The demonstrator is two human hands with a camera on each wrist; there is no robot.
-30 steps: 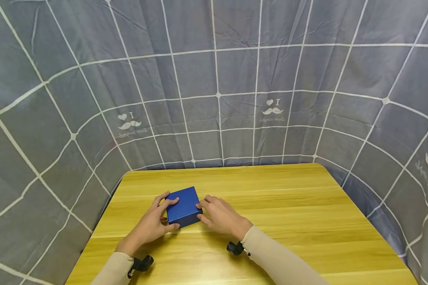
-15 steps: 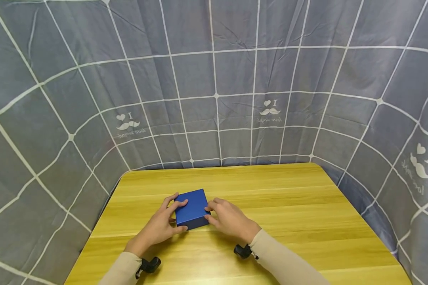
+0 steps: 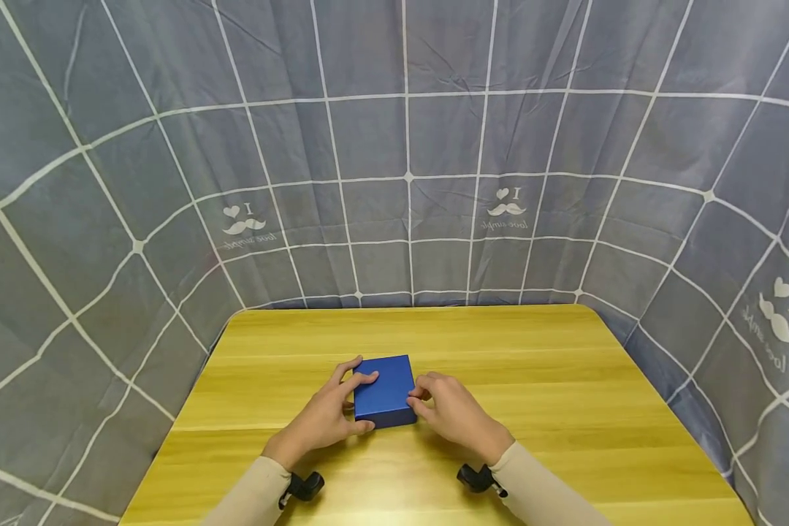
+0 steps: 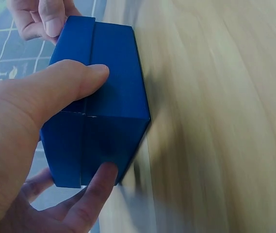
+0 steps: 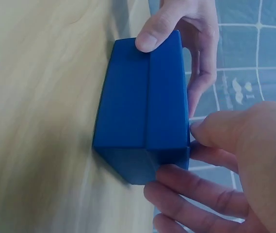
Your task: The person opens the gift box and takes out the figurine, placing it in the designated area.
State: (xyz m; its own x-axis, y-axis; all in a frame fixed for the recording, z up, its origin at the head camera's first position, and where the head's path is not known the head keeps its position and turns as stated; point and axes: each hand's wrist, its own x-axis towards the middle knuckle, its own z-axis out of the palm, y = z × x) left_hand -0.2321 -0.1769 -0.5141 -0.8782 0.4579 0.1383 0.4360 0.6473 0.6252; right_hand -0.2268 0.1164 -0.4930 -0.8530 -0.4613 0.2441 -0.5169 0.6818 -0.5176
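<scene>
A blue lidded box [image 3: 384, 387] lies on the wooden table, its lid [image 5: 168, 97] seated over the base [image 5: 123, 102] with a seam running along the sides. My left hand [image 3: 318, 416] grips the box from the left: the thumb presses the near side across the seam, one finger lies on top, and others are at the left side. At the right side, my right hand [image 3: 460, 416] has curled fingers, with the thumb at the lid's near right corner and fingertips against the side. In the left wrist view part of the right hand [image 4: 50, 19] shows beyond the box.
The yellow wood-grain table [image 3: 565, 394] extends to both sides of the box and behind it. A grey curtain [image 3: 434, 212] with white grid lines surrounds its back and sides. Each wrist carries a black camera mount [image 3: 302, 486].
The box and both hands have shifted right across the table, and the box has turned a little squarer to the view. Both hands have stayed at its sides; the head view moved slightly.
</scene>
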